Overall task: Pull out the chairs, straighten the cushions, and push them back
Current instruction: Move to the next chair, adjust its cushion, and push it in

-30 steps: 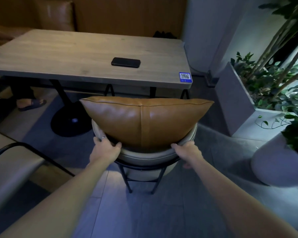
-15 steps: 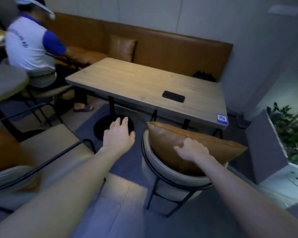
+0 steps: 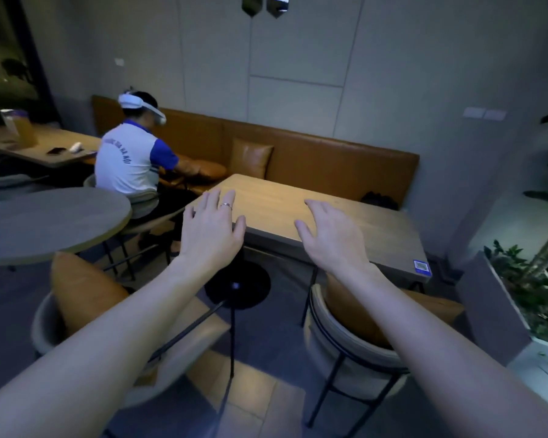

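Observation:
Both my hands are raised in front of me, fingers spread, holding nothing. My left hand (image 3: 211, 230) wears a ring; my right hand (image 3: 331, 237) is beside it. Below my right arm a cream chair (image 3: 336, 349) with black metal legs stands tucked at the wooden table (image 3: 377, 235), with a tan leather cushion (image 3: 424, 306) on it, partly hidden by my arm. At lower left a second cream chair (image 3: 45, 324) stands out from the table and carries another tan cushion (image 3: 83, 292).
A round grey table (image 3: 45, 222) stands at left. A person in a white and blue shirt (image 3: 130, 159) sits beyond it. A tan bench (image 3: 329, 162) with a cushion runs along the wall. A grey planter (image 3: 494, 311) with plants sits at right.
My hands have let go of the right chair and its cushion and risen open. My view has lifted and swung left, bringing the second chair and round table into sight.

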A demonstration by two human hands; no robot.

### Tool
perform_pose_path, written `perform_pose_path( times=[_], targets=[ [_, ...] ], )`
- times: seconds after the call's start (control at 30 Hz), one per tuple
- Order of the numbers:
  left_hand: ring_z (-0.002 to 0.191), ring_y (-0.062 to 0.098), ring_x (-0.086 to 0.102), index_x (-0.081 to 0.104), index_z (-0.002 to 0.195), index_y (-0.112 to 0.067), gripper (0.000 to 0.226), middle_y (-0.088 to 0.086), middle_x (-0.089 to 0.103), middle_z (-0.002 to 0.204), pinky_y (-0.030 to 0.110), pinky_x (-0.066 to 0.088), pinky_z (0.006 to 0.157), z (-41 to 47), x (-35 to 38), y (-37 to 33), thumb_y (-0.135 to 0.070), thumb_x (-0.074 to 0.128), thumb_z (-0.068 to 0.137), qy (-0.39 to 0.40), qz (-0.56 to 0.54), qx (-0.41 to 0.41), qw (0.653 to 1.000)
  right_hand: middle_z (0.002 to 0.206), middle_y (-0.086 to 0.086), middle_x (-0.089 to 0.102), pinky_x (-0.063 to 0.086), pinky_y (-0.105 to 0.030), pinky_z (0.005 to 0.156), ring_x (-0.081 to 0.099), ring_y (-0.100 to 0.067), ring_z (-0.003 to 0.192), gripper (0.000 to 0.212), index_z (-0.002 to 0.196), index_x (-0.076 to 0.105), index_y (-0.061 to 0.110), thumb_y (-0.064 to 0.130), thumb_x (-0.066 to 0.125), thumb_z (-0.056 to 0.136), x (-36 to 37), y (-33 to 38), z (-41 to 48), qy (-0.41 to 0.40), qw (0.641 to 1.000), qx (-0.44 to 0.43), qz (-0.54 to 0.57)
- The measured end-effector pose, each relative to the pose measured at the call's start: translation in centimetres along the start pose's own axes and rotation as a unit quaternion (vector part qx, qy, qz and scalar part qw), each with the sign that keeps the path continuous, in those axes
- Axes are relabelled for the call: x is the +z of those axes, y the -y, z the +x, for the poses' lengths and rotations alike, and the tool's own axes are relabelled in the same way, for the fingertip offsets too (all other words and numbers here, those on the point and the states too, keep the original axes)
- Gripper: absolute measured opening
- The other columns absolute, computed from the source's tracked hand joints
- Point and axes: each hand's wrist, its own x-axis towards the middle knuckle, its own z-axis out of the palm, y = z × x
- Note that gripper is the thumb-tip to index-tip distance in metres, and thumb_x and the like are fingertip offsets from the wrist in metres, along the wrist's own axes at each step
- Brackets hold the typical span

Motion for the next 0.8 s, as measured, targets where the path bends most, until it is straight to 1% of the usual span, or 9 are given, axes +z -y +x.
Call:
perform_pose_path(
  times=[0.13, 0.23, 0.37, 0.5, 0.67, 0.8],
  targets=[
    [0.153, 0.027, 0.017, 0.029, 0.159, -0.020, 0.063, 0.010, 0.026, 0.166, 0.052, 0.017, 0.121, -1.9, -5.0, 4.6, -0.047, 0.034, 0.102, -0.023, -0.009, 0.008, 1.000, 0.152, -0.013, 0.054, 0.044, -0.047, 0.108, 0.051, -0.030, 0.139, 0.058, 0.151, 0.049, 0.013, 0.043, 0.049, 0.102, -2.0, 5.8, -1.5, -0.070, 0.998, -0.004, -0.005],
    [0.154, 0.028, 0.016, 0.027, 0.160, -0.021, 0.063, 0.011, 0.024, 0.166, 0.053, 0.017, 0.121, -2.7, -7.6, 7.7, -0.048, 0.033, 0.102, -0.027, -0.004, 0.009, 1.000, 0.159, -0.012, 0.046, 0.040, -0.049, 0.114, 0.043, -0.029, 0.146, 0.062, 0.156, 0.042, 0.017, 0.046, 0.049, 0.102, -2.5, 9.5, -1.9, -0.084, 0.996, 0.003, -0.009],
    [0.153, 0.029, 0.018, 0.028, 0.159, -0.021, 0.063, 0.012, 0.025, 0.165, 0.054, 0.017, 0.120, -2.3, -9.8, 11.4, -0.048, 0.033, 0.102, -0.040, 0.008, 0.010, 0.999, 0.160, -0.012, 0.044, 0.039, -0.050, 0.114, 0.042, -0.030, 0.146, 0.064, 0.157, 0.038, 0.020, 0.051, 0.047, 0.101, -1.9, 14.0, -0.8, -0.074, 0.997, 0.005, -0.001],
    [0.153, 0.030, 0.019, 0.029, 0.159, -0.021, 0.064, 0.012, 0.027, 0.165, 0.056, 0.019, 0.119, -1.5, -10.6, 16.0, -0.049, 0.034, 0.101, -0.042, 0.021, -0.004, 0.999, 0.161, -0.011, 0.043, 0.037, -0.049, 0.115, 0.042, -0.029, 0.146, 0.065, 0.157, 0.038, 0.023, 0.054, 0.045, 0.100, 0.3, 18.6, 0.8, -0.058, 0.998, -0.007, 0.015],
    [0.150, 0.032, 0.023, 0.032, 0.157, -0.020, 0.065, 0.014, 0.030, 0.163, 0.058, 0.022, 0.116, -0.1, -9.7, 22.8, -0.048, 0.035, 0.099, -0.043, 0.031, -0.050, 0.997, 0.160, -0.010, 0.044, 0.039, -0.048, 0.112, 0.043, -0.028, 0.145, 0.065, 0.157, 0.037, 0.024, 0.054, 0.045, 0.100, 4.7, 23.7, 3.5, -0.027, 0.999, -0.038, 0.022],
    [0.147, 0.030, 0.026, 0.031, 0.155, -0.021, 0.064, 0.012, 0.032, 0.160, 0.059, 0.024, 0.113, 0.9, -8.1, 27.8, -0.048, 0.035, 0.098, -0.022, 0.010, -0.100, 0.995, 0.163, -0.009, 0.041, 0.037, -0.048, 0.114, 0.040, -0.028, 0.147, 0.066, 0.159, 0.034, 0.027, 0.056, 0.042, 0.101, 8.7, 27.4, 6.0, -0.007, 0.998, -0.048, 0.039]
  ],
)
